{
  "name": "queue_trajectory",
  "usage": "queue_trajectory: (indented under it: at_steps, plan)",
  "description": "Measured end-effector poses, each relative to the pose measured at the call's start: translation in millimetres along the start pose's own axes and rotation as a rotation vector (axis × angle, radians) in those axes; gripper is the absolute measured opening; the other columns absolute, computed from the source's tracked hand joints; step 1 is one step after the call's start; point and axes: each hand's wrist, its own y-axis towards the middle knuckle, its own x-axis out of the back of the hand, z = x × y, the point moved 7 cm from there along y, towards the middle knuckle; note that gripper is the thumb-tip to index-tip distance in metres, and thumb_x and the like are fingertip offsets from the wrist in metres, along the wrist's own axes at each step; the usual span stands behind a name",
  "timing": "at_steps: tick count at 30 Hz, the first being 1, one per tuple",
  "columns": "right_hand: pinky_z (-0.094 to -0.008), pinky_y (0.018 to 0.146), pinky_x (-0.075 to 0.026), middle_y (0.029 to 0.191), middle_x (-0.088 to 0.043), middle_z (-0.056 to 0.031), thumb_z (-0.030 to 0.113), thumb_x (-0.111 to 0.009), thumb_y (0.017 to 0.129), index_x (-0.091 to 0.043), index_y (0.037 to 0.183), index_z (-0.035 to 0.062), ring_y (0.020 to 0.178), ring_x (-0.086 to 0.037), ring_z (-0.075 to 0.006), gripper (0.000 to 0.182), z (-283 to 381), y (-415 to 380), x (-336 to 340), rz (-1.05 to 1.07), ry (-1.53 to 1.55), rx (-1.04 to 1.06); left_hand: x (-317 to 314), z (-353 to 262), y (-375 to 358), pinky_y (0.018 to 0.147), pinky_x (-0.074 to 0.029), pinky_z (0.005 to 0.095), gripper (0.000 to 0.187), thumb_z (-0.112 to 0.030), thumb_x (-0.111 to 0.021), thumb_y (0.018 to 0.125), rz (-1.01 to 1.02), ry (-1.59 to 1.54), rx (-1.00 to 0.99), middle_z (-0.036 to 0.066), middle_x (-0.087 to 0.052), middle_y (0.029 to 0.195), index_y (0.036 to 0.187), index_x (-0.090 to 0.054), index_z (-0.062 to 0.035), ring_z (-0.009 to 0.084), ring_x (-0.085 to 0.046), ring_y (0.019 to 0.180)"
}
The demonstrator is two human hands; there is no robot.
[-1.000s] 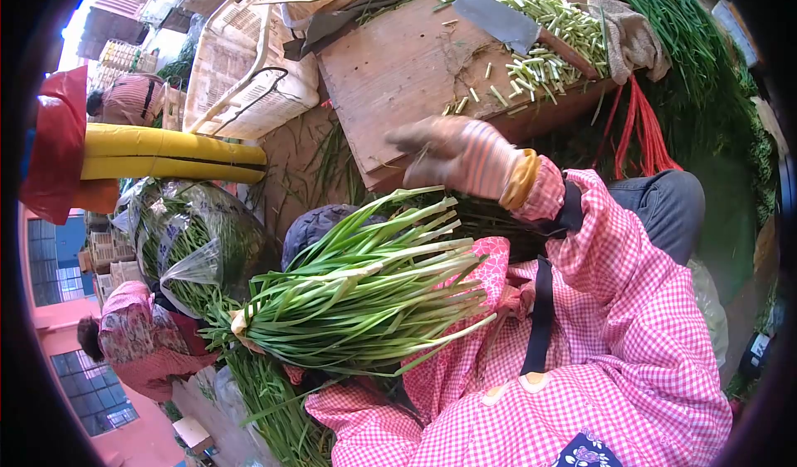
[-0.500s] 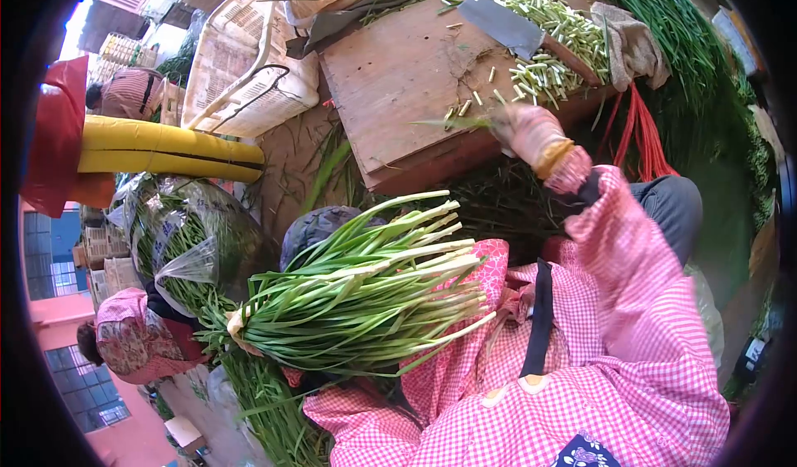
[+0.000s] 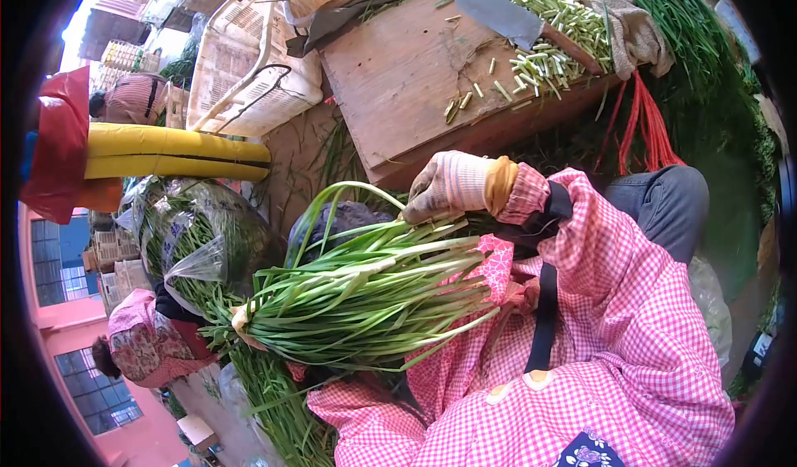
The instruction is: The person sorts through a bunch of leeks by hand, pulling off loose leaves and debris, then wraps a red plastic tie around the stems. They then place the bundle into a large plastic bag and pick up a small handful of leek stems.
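Left, mid-height: a yellow padded tube (image 3: 178,153) is lying across the frame. Lower left: a co-worker in a pink cap (image 3: 154,334) is showing beside a clear bag (image 3: 199,239) holding greens. Left of centre: the left hand (image 3: 241,324), mostly hidden, is wrapping the leafy end of the green bunch (image 3: 357,305); only a tan bit of glove is showing. The bunch is spanning mid-frame, pale stem ends pointing right. Centre: the gloved right hand (image 3: 440,189) is pinching stalks at the bunch's upper edge, one leaf arching towards it. Upper centre to right: a wooden board (image 3: 398,81) is bearing a cleaver (image 3: 502,19) and chopped stalks (image 3: 548,70); a cloth (image 3: 633,34) is lying at its right corner, red cords (image 3: 643,131) hanging below.
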Motion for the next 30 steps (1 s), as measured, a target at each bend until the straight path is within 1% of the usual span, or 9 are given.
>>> queue_trajectory:
  at_steps: [10,13,17,19,23,25,28,29,30]
  plan:
    - [-0.0361,0.058,-0.048,0.075,-0.059,-0.0064,0.019,-0.057,0.071,-0.06,0.079,0.013,0.072,-0.061,-0.0251,0.011,-8,-12,15,-0.693,-0.974,0.339,1,2,0,0.085,-0.045,0.0462,0.025,-0.031,-0.046,0.09,-0.007,-0.009,-0.017,0.008,-0.059,0.106,0.099,-0.06,-0.0129,0.0232,-0.059,0.091]
    - [-0.0404,0.062,-0.049,0.078,-0.062,-0.0105,0.02,-0.055,0.077,-0.059,0.079,0.0092,0.073,-0.061,-0.0292,0.012,-85,-23,80,-0.778,-0.889,-0.172,2,4,-1,0.085,-0.045,0.046,0.025,-0.031,-0.046,0.09,-0.007,-0.02,-0.024,0.007,-0.059,0.106,0.1,-0.06,-0.0129,0.0229,-0.059,0.091]
    - [-0.0382,0.075,-0.049,0.094,-0.064,-0.0124,0.02,-0.058,0.078,-0.063,0.099,0.0093,0.086,-0.062,-0.0277,0.024,-115,-54,95,-0.194,-1.064,-0.466,4,6,-2,0.086,-0.045,0.0459,0.025,-0.031,-0.046,0.09,-0.015,-0.022,-0.029,0.007,-0.059,0.106,0.1,-0.06,-0.013,0.0226,-0.058,0.092]
    - [-0.0356,0.077,-0.049,0.097,-0.064,-0.0105,0.018,-0.062,0.076,-0.066,0.097,0.0158,0.088,-0.061,-0.027,0.022,-60,-56,84,-0.509,-0.65,0.165,5,6,-1,0.086,-0.045,0.0458,0.025,-0.031,-0.046,0.09,-0.019,-0.022,-0.03,0.007,-0.059,0.106,0.1,-0.06,-0.013,0.0224,-0.058,0.092]
    - [-0.038,0.086,-0.044,0.105,-0.061,-0.0111,0.015,-0.065,0.07,-0.064,0.102,0.0152,0.1,-0.056,-0.0297,0.033,48,-36,28,-0.255,-0.345,0.912,-2,9,1,0.086,-0.045,0.0456,0.025,-0.031,-0.047,0.09,-0.009,-0.017,-0.03,0.007,-0.059,0.106,0.1,-0.06,-0.013,0.0221,-0.058,0.093]
    - [-0.0391,0.09,-0.043,0.105,-0.061,-0.0135,0.013,-0.066,0.066,-0.064,0.101,0.0138,0.102,-0.055,-0.0307,0.034,50,-4,-3,-0.368,-0.844,0.902,-4,9,0,0.087,-0.045,0.0456,0.025,-0.031,-0.047,0.09,-0.014,-0.017,-0.035,0.007,-0.059,0.107,0.1,-0.06,-0.0131,0.0219,-0.058,0.093]
    - [-0.0381,0.088,-0.042,0.096,-0.063,-0.0107,0.014,-0.068,0.066,-0.064,0.089,0.0067,0.094,-0.059,-0.0212,0.024,12,57,-30,0.184,0.091,0.808,-8,11,2,0.087,-0.045,0.0454,0.025,-0.031,-0.047,0.09,-0.01,-0.02,-0.039,0.006,-0.059,0.107,0.101,-0.06,-0.0131,0.0217,-0.058,0.094]
    - [-0.0416,0.095,-0.039,0.093,-0.064,-0.0112,0.011,-0.07,0.062,-0.065,0.08,0.0026,0.093,-0.06,-0.0238,0.02,19,39,-35,0.009,-0.279,1.079,-8,11,2,0.087,-0.045,0.0454,0.025,-0.031,-0.048,0.09,-0.009,-0.022,-0.042,0.006,-0.059,0.107,0.101,-0.06,-0.0131,0.0216,-0.058,0.094]
    - [-0.0289,0.078,-0.046,0.097,-0.064,-0.0121,0.009,-0.07,0.066,-0.067,0.089,0.0036,0.09,-0.059,-0.0192,0.024,54,-5,-7,0.12,0.13,0.726,-9,11,1,0.087,-0.045,0.0454,0.025,-0.031,-0.048,0.09,-0.009,-0.025,-0.048,0.006,-0.059,0.107,0.101,-0.06,-0.0132,0.0215,-0.058,0.094]
